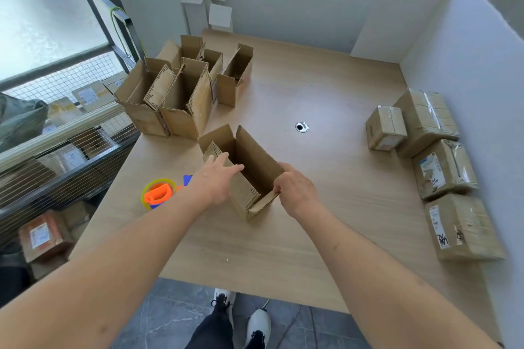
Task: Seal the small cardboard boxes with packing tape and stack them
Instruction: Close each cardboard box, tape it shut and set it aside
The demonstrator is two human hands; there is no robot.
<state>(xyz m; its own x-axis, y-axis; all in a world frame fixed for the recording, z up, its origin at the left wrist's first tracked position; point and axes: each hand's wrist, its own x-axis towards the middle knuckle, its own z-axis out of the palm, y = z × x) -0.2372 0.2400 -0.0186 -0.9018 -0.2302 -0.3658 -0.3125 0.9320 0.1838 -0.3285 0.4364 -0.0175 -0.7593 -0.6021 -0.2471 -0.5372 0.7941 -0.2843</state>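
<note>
head | left hand point(217, 180) flat on open box point(249, 176), grip wide; right hand point(296, 188) grip pinching flap

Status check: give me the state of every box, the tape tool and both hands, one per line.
box in hand: flaps open, unsealed
left hand: fingers straight, resting on the box's left flap
right hand: gripping the box's near flap
cluster of boxes: flaps up, unsealed
taped boxes: sealed, along the right wall
tape dispenser: lying on the table, untouched
</note>
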